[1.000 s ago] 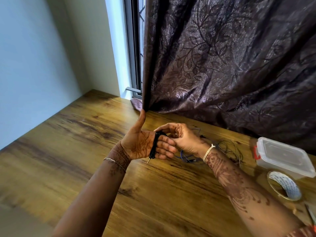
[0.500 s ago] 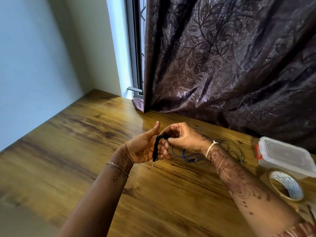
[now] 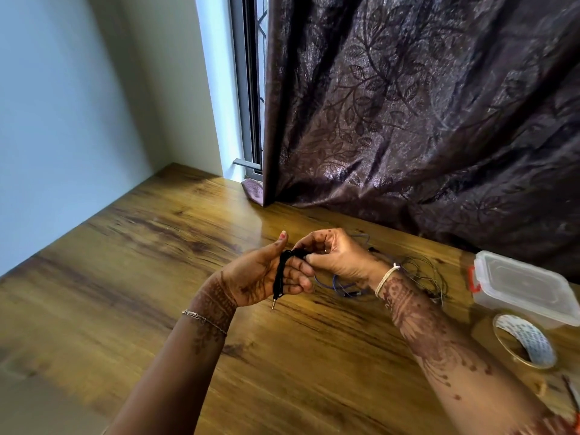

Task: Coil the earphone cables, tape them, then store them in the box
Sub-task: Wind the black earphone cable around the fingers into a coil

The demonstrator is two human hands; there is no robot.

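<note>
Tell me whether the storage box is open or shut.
Shut: the clear lid lies flat on the box. Whether its red latch is clipped, cannot tell.

A black earphone cable [image 3: 280,274] is wound round the fingers [image 3: 298,274] of the left hand [image 3: 254,277], and its jack plug [image 3: 274,304] dangles just below them. The right hand [image 3: 340,260] pinches the cable at their top edge. To the right of the fingers, a blue cable [image 3: 332,285] lies on the counter [image 3: 157,277]. A lidded plastic box [image 3: 524,287] and a tape roll [image 3: 524,343] sit well beyond it.
</note>
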